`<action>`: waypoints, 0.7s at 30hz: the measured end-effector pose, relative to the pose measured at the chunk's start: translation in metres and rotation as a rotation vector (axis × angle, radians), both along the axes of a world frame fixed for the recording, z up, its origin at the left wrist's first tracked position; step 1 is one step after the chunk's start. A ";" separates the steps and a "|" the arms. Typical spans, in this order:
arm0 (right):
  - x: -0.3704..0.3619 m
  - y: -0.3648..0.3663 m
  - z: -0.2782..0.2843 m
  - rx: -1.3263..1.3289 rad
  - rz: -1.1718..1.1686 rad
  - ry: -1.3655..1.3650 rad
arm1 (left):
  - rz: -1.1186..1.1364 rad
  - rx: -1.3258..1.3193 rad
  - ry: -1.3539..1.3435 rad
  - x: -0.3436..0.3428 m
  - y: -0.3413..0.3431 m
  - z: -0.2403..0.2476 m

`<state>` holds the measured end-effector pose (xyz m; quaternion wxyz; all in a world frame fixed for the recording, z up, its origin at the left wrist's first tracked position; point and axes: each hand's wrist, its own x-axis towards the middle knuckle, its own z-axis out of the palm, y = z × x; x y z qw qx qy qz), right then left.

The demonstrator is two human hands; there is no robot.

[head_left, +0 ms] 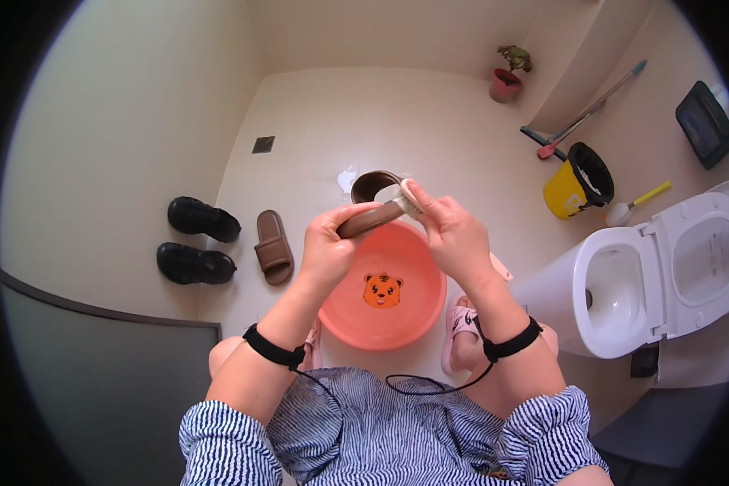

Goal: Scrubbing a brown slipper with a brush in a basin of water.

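Observation:
My left hand point(330, 253) is closed around one end of a brown slipper point(370, 220), tilted on edge above the basin. A rounded brown strap shows on its far side. My right hand point(455, 236) grips a pale pink scrubbing brush point(409, 188), its whitish bristles against the slipper. A pale pink piece past my right wrist looks like the brush's handle end. Below both hands, an orange-pink plastic basin point(348, 304) with a cartoon tiger face stands on the floor between my feet. Its far rim is partly hidden by the slipper and hands.
A matching brown slipper point(274, 247) and two black shoes point(202, 219) lie at left. White suds point(347, 180) spot the floor near a drain point(263, 145). At right stand a white toilet point(616, 300), a yellow bin point(569, 193), a squeegee point(583, 117) and a potted plant point(506, 83).

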<state>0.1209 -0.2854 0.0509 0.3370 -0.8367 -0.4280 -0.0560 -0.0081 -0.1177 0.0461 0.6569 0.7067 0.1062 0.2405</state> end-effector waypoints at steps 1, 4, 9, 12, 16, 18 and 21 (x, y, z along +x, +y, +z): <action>0.004 -0.002 -0.002 -0.079 -0.064 0.024 | -0.032 0.078 -0.005 -0.001 0.003 -0.003; 0.000 -0.001 0.001 -0.024 -0.030 0.046 | -0.011 0.229 0.030 -0.002 -0.002 0.001; -0.030 0.002 0.026 0.178 0.200 -0.154 | 0.113 0.324 0.222 0.001 -0.018 -0.001; -0.033 0.004 0.025 0.132 0.144 -0.242 | 0.215 0.299 0.088 0.002 -0.028 0.004; -0.009 -0.007 0.011 -0.095 -0.066 -0.217 | 0.215 0.464 0.075 0.009 -0.017 -0.012; -0.003 -0.006 0.012 -0.067 -0.079 -0.218 | 0.245 0.543 -0.006 0.009 -0.017 -0.015; -0.015 -0.003 0.022 0.045 0.046 -0.217 | 0.142 0.309 0.059 0.010 -0.018 -0.018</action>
